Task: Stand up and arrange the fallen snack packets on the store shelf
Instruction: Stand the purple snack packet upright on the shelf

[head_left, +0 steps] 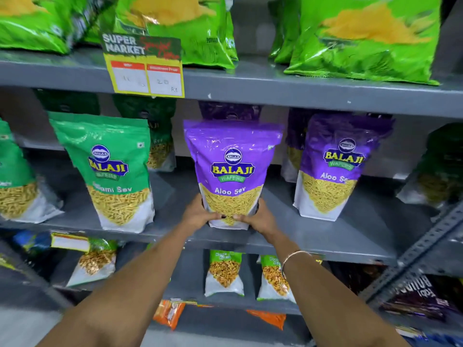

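A purple Aloo Sev packet [231,169] stands upright near the front edge of the grey middle shelf [325,236]. My left hand [198,212] grips its lower left corner and my right hand [259,217] grips its lower right corner, thumbs on its front. A second purple Aloo Sev packet [330,169] stands upright to the right. A green sev packet [112,171] stands upright to the left, leaning slightly. More packets stand behind these in shadow.
Bright green bags [363,38] fill the upper shelf, with a yellow price tag [146,76] hanging from its edge. Smaller snack packets [224,274] stand on the lower shelf. A perforated grey upright [421,249] runs along the right side.
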### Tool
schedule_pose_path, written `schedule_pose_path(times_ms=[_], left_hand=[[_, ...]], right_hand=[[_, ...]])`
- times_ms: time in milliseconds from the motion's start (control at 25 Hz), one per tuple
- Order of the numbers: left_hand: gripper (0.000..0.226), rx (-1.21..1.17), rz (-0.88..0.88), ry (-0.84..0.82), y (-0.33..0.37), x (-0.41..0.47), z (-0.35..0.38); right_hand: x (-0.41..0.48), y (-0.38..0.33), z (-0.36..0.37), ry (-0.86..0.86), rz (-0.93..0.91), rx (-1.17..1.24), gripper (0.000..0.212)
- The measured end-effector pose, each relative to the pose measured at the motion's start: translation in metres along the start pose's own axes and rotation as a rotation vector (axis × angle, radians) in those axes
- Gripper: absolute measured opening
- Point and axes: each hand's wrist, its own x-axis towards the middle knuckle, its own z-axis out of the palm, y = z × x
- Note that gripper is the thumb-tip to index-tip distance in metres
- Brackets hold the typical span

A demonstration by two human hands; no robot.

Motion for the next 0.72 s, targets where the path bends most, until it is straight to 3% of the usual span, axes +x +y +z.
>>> schedule_pose_path(times_ms=[400, 720], left_hand=[[0.069, 0.153, 0.031, 0.049, -0.001, -0.038, -0.005], [0.08, 0.15, 0.018, -0.045, -0.005, -0.039, -0.005]], right_hand=[[-0.035, 0.004, 0.004, -0.001, -0.014, -0.011, 0.077], [-0.038, 0.002, 0.005, -0.026, 0.054, 0.021, 0.078]])
